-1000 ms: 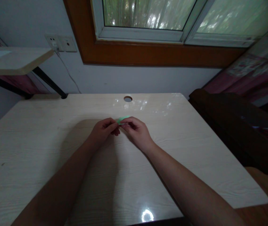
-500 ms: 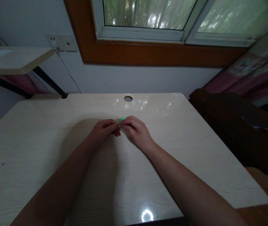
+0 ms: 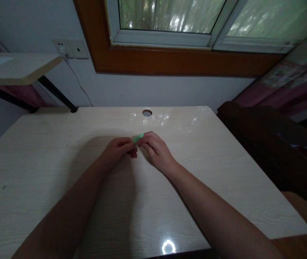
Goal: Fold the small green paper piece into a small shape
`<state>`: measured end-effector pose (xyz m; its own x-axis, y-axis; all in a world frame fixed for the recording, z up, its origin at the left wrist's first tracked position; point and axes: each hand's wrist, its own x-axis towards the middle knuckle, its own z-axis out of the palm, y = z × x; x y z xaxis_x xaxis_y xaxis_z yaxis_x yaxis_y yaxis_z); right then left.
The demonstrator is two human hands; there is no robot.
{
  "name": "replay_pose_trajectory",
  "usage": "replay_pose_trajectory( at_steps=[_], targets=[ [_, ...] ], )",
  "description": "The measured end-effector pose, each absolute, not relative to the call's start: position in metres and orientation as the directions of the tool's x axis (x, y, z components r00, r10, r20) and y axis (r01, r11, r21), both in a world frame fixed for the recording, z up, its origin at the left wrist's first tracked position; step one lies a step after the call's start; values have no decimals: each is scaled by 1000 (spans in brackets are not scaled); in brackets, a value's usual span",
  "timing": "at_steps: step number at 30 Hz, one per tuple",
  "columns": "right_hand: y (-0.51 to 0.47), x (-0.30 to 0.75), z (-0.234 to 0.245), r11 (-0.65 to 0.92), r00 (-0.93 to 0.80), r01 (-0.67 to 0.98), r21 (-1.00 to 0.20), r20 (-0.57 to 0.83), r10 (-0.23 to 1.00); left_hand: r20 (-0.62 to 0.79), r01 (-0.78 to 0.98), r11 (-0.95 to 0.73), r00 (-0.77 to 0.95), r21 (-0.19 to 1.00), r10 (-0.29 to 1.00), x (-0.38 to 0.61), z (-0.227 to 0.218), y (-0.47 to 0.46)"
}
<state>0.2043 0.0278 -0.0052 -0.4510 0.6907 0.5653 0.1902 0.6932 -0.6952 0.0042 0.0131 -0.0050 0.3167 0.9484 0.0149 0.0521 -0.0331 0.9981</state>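
Observation:
Between my two hands is a small, thin light-green piece (image 3: 138, 137), perhaps paper; the fingers cover most of it. My left hand (image 3: 118, 149) pinches its left end with thumb and forefinger, the other fingers curled below. From the other side, my right hand (image 3: 156, 148) has its thumb and fingertips closed on the piece. The fingertips of both hands nearly meet. Both hands are over the middle of a pale wood-grain desk (image 3: 196, 172), toward its far side.
A round cable hole (image 3: 147, 113) sits near the desk's far edge. At the left, a raised shelf (image 3: 21, 73) stands on black legs. A cord (image 3: 77, 81) hangs from the wall socket (image 3: 69, 48). Dark furniture (image 3: 272, 144) lies beyond the right edge, and a window is behind.
The fingers of my right hand have shifted slightly, and the green piece now looks more rounded at its top. Both arms stay almost where they were.

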Motion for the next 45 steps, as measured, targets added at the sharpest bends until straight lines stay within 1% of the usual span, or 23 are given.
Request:
replay_pose_trajectory(
  at_steps=[9, 13, 16, 21, 25, 32, 39, 42, 45],
  targets=[
    [28, 204, -6, 682, -465, 197, -705, 545, 698, 30, 118, -67, 285, 991, 958, 8, 1, 11],
    [28, 203, -7, 652, -431, 185, -736, 535, 727, 27, 139, -67, 270, 988, 962, 8, 3, 10],
    [28, 202, -8, 605, -410, 140, -784, 510, 756, 32, 146, -75, 278, 986, 960, 8, 3, 10],
    [28, 201, -13, 477, -392, 71, -876, 415, 821, 32, 161, -86, 313, 983, 949, 8, -2, 11],
    [27, 201, -15, 398, -370, 13, -917, 365, 854, 26, 155, -82, 330, 985, 944, 7, -8, 14],
    [28, 200, -19, 379, -358, -8, -925, 356, 863, 16, 209, -90, 330, 974, 944, 7, -10, 14],
    [27, 198, -19, 343, -335, -69, -937, 346, 877, 14, 213, -90, 333, 973, 943, 8, -9, 14],
    [26, 198, -19, 341, -326, -65, -938, 343, 881, 23, 192, -93, 337, 977, 941, 9, -6, 12],
    [27, 199, -20, 357, -321, -43, -933, 351, 880, 27, 208, -105, 348, 972, 937, 10, -4, 11]
  ],
)
